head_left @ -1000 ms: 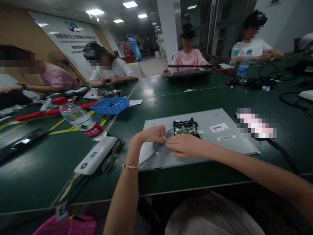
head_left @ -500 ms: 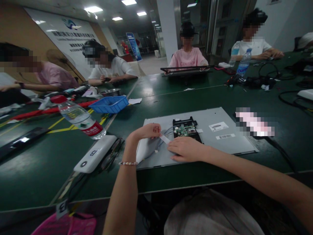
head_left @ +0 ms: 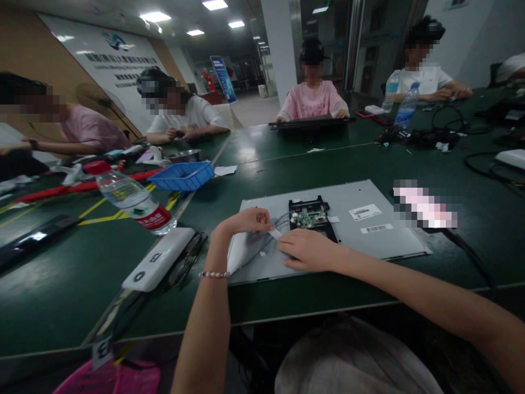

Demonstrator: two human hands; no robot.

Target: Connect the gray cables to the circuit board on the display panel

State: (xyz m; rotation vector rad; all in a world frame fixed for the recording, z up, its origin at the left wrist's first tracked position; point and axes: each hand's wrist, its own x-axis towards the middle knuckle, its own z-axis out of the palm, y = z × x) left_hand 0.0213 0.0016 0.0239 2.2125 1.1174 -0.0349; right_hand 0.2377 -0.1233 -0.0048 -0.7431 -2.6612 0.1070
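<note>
A grey metal display panel [head_left: 353, 235] lies flat on the table in front of me, with a small green circuit board [head_left: 311, 220] in a black bracket on it. My left hand [head_left: 249, 220] is over the panel's left part, its fingers curled in a pinch on one end of a pale strip of tape [head_left: 274, 233]. The strip's other end reaches the fingertips of my right hand [head_left: 307, 249], which lies palm down with fingers together just below the board. Thin grey cables [head_left: 262, 243] run from the board under my left hand.
Left of the panel are a white power bank [head_left: 159, 260], glasses [head_left: 186, 260], a water bottle [head_left: 135, 200] and a blue tray [head_left: 182, 176]. A phone-like device [head_left: 424, 205] with a cable lies to the right. Several people sit around the green table [head_left: 262, 164].
My right hand has shifted slightly left, closer to my left hand, and less of the strip shows between them. Across the table, a person has tipped a dark frame flatter.
</note>
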